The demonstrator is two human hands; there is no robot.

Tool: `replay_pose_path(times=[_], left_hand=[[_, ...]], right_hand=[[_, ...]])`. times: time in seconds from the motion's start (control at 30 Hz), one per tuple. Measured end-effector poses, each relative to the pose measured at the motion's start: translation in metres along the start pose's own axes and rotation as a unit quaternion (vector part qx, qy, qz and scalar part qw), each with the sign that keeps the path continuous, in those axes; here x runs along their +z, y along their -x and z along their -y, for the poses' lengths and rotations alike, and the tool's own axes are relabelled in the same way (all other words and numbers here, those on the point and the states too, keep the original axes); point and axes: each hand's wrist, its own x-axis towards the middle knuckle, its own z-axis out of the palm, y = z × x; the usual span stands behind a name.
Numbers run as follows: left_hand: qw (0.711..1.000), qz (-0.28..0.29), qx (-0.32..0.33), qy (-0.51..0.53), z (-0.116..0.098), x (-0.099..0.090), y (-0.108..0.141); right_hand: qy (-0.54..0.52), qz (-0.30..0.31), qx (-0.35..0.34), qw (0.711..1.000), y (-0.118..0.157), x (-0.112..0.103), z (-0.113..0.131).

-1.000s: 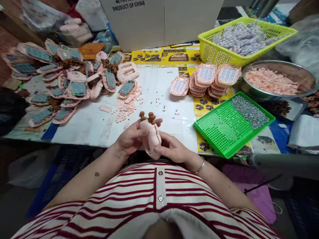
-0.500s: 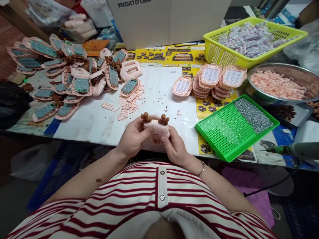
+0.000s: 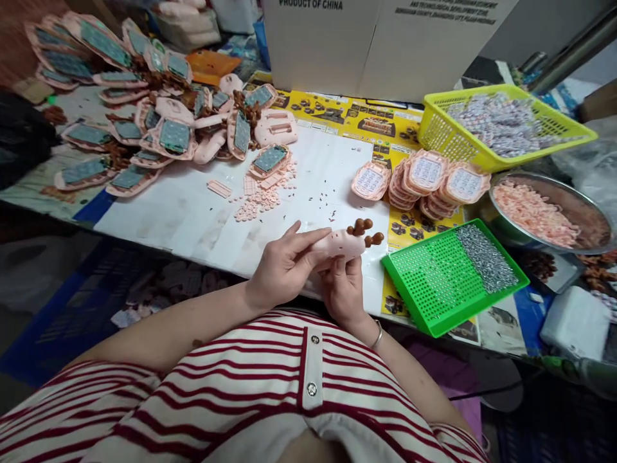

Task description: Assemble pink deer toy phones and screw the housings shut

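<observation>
A pale pink plastic casing (image 3: pixel 340 245) with brown antler-shaped pieces (image 3: pixel 366 231) is held over the front edge of the white sheet, its antlers pointing right. My left hand (image 3: pixel 284 265) grips its left end, fingers laid along the top. From below, my right hand (image 3: pixel 344 289) pinches its lower edge with thumb and fingers. Beyond my left hand lie a heap of small pink pieces (image 3: pixel 258 204) and an open casing with a green circuit board (image 3: pixel 270 159). Stacked pink keypad covers (image 3: pixel 427 172) stand farther back on the right.
Many open casings (image 3: pixel 173 136) crowd the left. At right are a green tray of screws (image 3: pixel 424 273), a yellow basket (image 3: pixel 463 148) and a metal bowl of pink parts (image 3: pixel 598 238). A large carton (image 3: pixel 328 51) stands behind.
The casing has turned from antlers facing away to antlers facing right. My left hand now lies along its top, my right hand beneath it. The camera view has shifted and tilted.
</observation>
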Motion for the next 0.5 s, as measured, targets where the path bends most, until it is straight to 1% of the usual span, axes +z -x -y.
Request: replay_pose_path(times=[0.07, 0.13, 0.2, 0.3, 0.4, 0.5], left_hand=[[0.999, -0.008, 0.031, -0.01, 0.001, 0.003, 0.0], [0.999, -0.001, 0.043, -0.02, 0.0, 0.003, -0.002], [0.999, 0.012, 0.039, -0.033, 0.0, 0.001, -0.003], [0.998, 0.031, 0.013, -0.06, 0.004, -0.004, 0.0], [0.994, 0.052, 0.005, -0.093, 0.009, -0.004, 0.005], [0.996, 0.042, 0.007, -0.073, 0.01, -0.001, 0.008]], right_hand=[[-0.04, -0.01, 0.009, 0.999, 0.002, 0.003, 0.001], [-0.062, -0.02, 0.022, 0.998, 0.003, 0.005, 0.004], [-0.075, -0.026, 0.043, 0.996, 0.002, 0.007, 0.008], [-0.113, -0.033, 0.074, 0.99, -0.002, 0.008, 0.015], [-0.157, -0.046, 0.088, 0.983, -0.007, 0.009, 0.019], [-0.143, -0.043, 0.091, 0.984, -0.011, 0.007, 0.017]])
